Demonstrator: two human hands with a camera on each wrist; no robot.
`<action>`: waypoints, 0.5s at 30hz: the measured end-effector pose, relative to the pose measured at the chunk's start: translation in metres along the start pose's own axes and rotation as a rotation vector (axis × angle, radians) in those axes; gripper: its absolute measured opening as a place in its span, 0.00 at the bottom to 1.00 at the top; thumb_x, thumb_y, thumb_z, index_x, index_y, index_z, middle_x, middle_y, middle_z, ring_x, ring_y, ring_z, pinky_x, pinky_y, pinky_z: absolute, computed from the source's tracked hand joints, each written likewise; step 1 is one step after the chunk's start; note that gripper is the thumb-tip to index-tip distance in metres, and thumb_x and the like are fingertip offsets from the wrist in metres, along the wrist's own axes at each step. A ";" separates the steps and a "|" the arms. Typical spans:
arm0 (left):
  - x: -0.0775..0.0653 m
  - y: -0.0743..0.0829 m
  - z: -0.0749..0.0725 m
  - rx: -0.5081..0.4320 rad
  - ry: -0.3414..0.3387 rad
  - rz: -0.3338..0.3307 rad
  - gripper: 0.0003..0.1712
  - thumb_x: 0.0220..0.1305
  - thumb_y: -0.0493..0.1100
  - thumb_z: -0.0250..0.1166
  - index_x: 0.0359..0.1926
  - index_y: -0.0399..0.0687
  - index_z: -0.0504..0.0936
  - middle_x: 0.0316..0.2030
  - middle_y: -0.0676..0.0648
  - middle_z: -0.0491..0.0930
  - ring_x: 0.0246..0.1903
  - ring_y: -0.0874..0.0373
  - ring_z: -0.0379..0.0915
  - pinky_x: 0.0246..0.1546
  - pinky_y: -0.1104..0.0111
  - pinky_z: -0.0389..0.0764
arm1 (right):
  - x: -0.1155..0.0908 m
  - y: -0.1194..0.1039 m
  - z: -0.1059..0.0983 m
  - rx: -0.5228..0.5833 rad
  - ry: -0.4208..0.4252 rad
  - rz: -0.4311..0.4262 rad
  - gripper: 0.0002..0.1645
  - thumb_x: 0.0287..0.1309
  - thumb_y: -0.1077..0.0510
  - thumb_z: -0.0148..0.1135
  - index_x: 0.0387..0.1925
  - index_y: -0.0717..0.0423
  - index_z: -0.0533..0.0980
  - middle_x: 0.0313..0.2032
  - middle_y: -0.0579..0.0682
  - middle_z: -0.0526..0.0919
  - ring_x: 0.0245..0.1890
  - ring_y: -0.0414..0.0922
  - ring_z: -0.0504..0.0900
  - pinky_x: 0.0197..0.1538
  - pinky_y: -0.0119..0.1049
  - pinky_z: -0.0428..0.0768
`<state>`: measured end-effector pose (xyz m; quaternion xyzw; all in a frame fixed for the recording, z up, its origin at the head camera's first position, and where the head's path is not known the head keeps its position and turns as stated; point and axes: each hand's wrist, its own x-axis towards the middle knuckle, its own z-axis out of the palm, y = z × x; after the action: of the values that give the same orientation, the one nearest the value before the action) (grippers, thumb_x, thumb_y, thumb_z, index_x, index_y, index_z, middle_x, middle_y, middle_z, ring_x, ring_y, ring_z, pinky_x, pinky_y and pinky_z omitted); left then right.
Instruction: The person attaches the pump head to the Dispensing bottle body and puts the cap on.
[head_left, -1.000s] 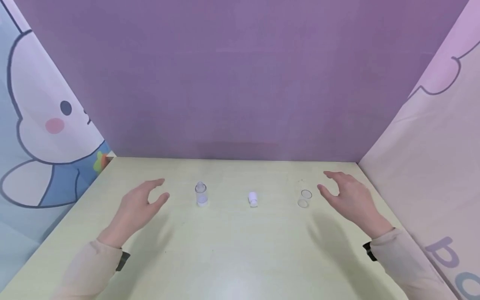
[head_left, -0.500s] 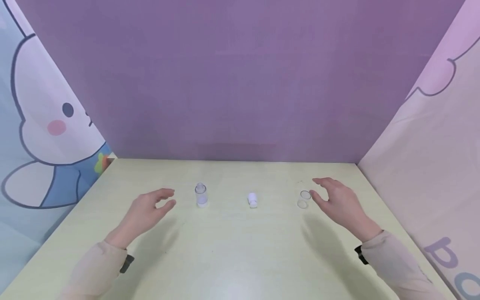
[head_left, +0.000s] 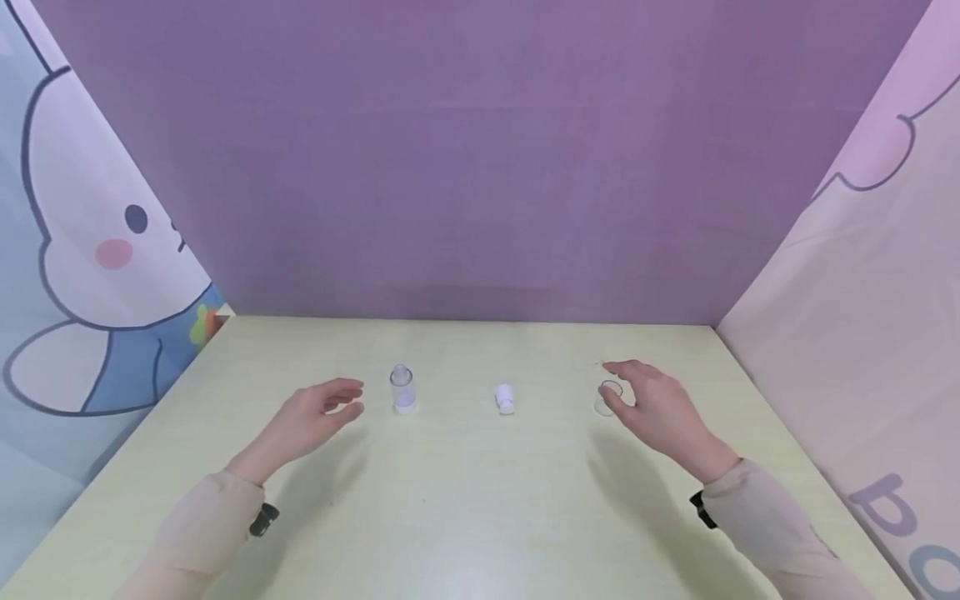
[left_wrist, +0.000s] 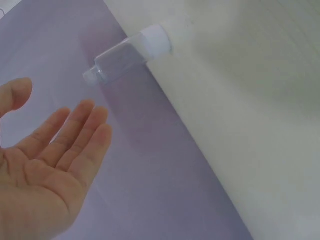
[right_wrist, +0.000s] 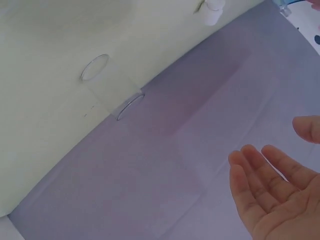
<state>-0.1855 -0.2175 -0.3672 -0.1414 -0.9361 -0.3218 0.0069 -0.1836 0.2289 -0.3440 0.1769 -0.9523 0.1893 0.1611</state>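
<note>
My left hand (head_left: 318, 421) hovers over the table with relaxed fingers, just left of a small clear bottle (head_left: 402, 390) that stands upright on a white base. In the left wrist view that bottle (left_wrist: 127, 54) shows a narrow neck, and the palm (left_wrist: 40, 185) holds nothing. My right hand (head_left: 663, 412) is also relaxed and holds nothing. Its thumb and fingertips overlap a clear open tube (head_left: 604, 406) in the head view. The right wrist view shows the whole tube (right_wrist: 112, 87), apart from the hand (right_wrist: 280, 195). Between the hands stands a small white piece (head_left: 506, 399) with a narrower end.
A pale table (head_left: 465, 500) carries these things. Behind it rises a purple panel (head_left: 480, 167). Printed cloth walls stand at the left (head_left: 82, 275) and right (head_left: 877, 333), close to the forearms.
Both hands have moved inward, the left toward the bottle and the right toward the clear tube. The objects on the table stay in place.
</note>
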 end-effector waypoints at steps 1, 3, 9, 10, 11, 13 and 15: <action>0.001 -0.001 0.002 -0.004 -0.005 0.003 0.26 0.65 0.52 0.56 0.57 0.41 0.72 0.52 0.40 0.77 0.51 0.42 0.73 0.50 0.53 0.73 | 0.001 -0.001 0.001 0.005 -0.008 0.001 0.21 0.59 0.54 0.56 0.52 0.61 0.74 0.48 0.56 0.79 0.47 0.54 0.78 0.47 0.51 0.74; 0.003 -0.003 0.004 -0.012 -0.010 0.004 0.25 0.64 0.52 0.56 0.56 0.40 0.72 0.52 0.40 0.76 0.51 0.42 0.73 0.51 0.54 0.73 | 0.003 -0.003 0.004 0.017 -0.020 -0.004 0.22 0.58 0.54 0.57 0.52 0.61 0.74 0.48 0.56 0.80 0.43 0.53 0.80 0.45 0.49 0.75; 0.007 -0.006 0.008 -0.023 -0.038 -0.018 0.25 0.64 0.50 0.56 0.56 0.40 0.72 0.54 0.40 0.75 0.52 0.41 0.71 0.52 0.53 0.72 | 0.009 -0.008 0.013 0.062 -0.069 -0.008 0.21 0.59 0.53 0.57 0.52 0.59 0.74 0.48 0.55 0.79 0.38 0.49 0.81 0.42 0.46 0.77; 0.008 -0.006 0.009 -0.019 -0.049 -0.023 0.25 0.64 0.50 0.56 0.57 0.40 0.72 0.54 0.40 0.75 0.53 0.41 0.71 0.52 0.53 0.71 | 0.009 -0.009 0.014 0.066 -0.079 -0.007 0.21 0.59 0.52 0.57 0.52 0.59 0.74 0.49 0.55 0.79 0.40 0.50 0.80 0.43 0.46 0.77; 0.009 -0.006 0.010 -0.017 -0.060 -0.026 0.25 0.64 0.50 0.57 0.57 0.41 0.72 0.54 0.40 0.75 0.53 0.41 0.71 0.52 0.52 0.71 | 0.010 -0.009 0.016 0.072 -0.090 -0.004 0.22 0.59 0.52 0.56 0.52 0.59 0.74 0.49 0.55 0.79 0.41 0.50 0.80 0.44 0.46 0.77; 0.011 -0.006 0.012 -0.011 -0.084 -0.034 0.26 0.63 0.50 0.57 0.58 0.40 0.71 0.55 0.40 0.74 0.54 0.41 0.70 0.53 0.52 0.70 | 0.011 -0.010 0.019 0.087 -0.113 0.003 0.22 0.59 0.52 0.56 0.52 0.59 0.74 0.50 0.55 0.79 0.45 0.53 0.79 0.46 0.47 0.76; 0.013 -0.006 0.013 -0.008 -0.101 -0.040 0.26 0.63 0.49 0.57 0.58 0.39 0.70 0.56 0.39 0.73 0.55 0.41 0.69 0.53 0.51 0.70 | 0.013 -0.011 0.023 0.108 -0.135 0.010 0.22 0.59 0.52 0.56 0.52 0.59 0.74 0.50 0.55 0.79 0.45 0.52 0.79 0.46 0.47 0.76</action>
<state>-0.1982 -0.2110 -0.3802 -0.1387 -0.9367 -0.3179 -0.0476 -0.1960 0.2057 -0.3561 0.1930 -0.9503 0.2288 0.0857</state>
